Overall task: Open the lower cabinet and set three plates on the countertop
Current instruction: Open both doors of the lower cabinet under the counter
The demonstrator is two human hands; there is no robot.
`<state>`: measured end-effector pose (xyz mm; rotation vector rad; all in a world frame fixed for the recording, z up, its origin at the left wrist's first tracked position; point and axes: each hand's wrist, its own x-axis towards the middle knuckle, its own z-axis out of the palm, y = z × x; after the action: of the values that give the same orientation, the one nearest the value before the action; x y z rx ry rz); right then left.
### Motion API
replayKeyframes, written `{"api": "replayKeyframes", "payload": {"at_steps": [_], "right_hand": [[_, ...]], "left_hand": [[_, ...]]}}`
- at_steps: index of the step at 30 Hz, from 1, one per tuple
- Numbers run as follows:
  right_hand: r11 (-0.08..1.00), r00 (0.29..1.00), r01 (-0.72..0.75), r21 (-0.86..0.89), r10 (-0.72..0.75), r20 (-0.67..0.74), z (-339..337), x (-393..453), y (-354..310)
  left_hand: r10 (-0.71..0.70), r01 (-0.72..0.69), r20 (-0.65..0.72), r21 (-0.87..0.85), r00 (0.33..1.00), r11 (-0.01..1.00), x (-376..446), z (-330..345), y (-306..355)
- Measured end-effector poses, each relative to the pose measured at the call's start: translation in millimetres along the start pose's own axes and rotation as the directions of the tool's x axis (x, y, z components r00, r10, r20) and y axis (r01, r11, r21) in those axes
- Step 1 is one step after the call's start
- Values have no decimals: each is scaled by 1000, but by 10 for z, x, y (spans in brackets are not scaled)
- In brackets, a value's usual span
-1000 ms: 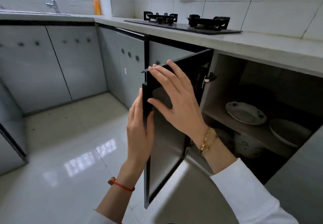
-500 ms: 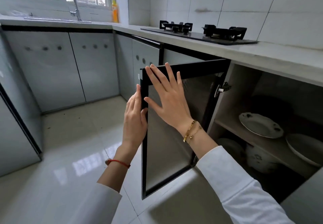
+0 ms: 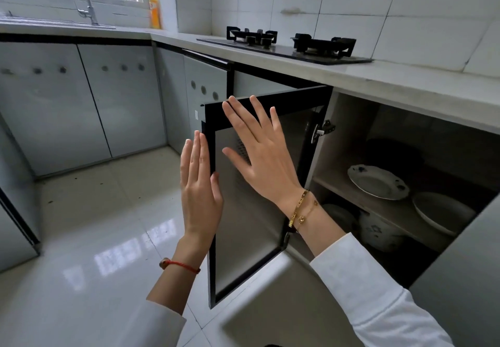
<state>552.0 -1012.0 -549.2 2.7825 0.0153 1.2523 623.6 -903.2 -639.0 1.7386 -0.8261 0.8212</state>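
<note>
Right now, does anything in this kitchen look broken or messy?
Nothing looks broken. The cabinet door simply stands open, with the plates lying flat on the shelf. Only small dark specks dot the floor near the far cabinets.

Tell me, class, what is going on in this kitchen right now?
A person is opening a lower cabinet door. The right hand lies flat and open on its inner face, and the left hand is at its free edge. Two plates sit on the shelf inside; none is on the countertop yet.
</note>
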Motion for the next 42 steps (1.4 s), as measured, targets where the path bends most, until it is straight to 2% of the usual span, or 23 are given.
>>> {"api": "replayKeyframes", "payload": {"at_steps": [8,13,18,22,28,42], "right_hand": [[999,1000,-29,-17,28,-14,-175,-125,44],[998,998,-52,-24,51,-41,-234,-231,71],[992,991,-114,-56,110,-83,-378,-435,193],[969,978,-192,-157,176,-113,-573,-685,392],[868,938,-347,-355,324,-126,-1003,-1167,838],[617,821,-559,-554,508,-261,-1885,-2026,1573]], "left_hand": [[77,-77,-21,-21,997,997,-54,46,195],[117,-117,-2,-107,993,987,-77,55,333],[139,-119,79,-214,987,970,-103,141,505],[179,-116,190,-301,965,947,-120,317,710],[254,-113,299,-417,920,902,-153,710,1149],[394,19,479,-653,784,757,-414,1717,2423]]}}
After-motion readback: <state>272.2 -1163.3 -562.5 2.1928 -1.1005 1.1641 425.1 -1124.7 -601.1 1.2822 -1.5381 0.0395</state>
